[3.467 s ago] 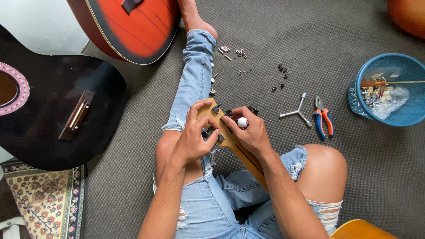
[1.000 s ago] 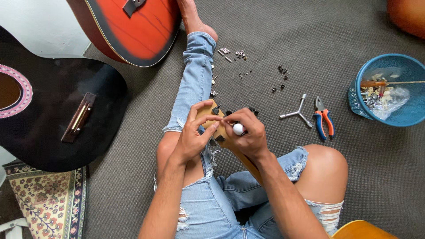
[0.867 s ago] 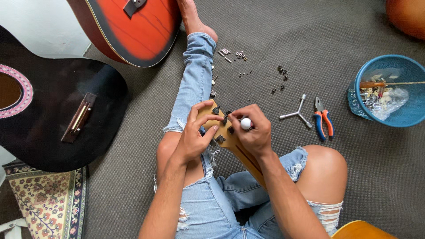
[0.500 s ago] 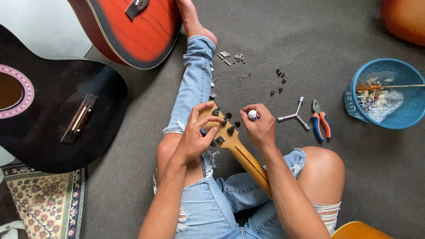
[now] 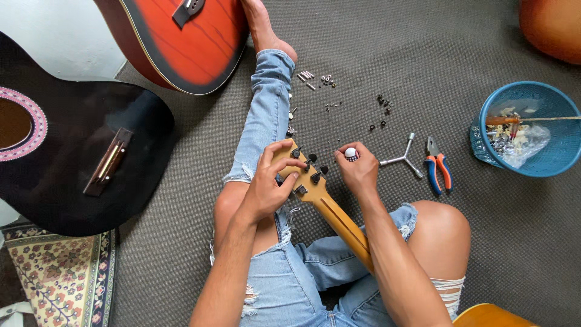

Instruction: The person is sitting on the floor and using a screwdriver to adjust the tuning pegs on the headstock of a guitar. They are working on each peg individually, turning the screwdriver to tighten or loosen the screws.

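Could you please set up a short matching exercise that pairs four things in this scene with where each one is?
Things:
1. guitar headstock
2. pliers
3. blue basket
4. black guitar body

Places:
A. on the floor at the far right of the view
B. beside the metal three-armed wrench, on the carpet
C. under the left hand, over the person's lap
D. on the floor at the left of the view, next to the patterned rug

Pairs: 1-C, 2-B, 3-A, 4-D
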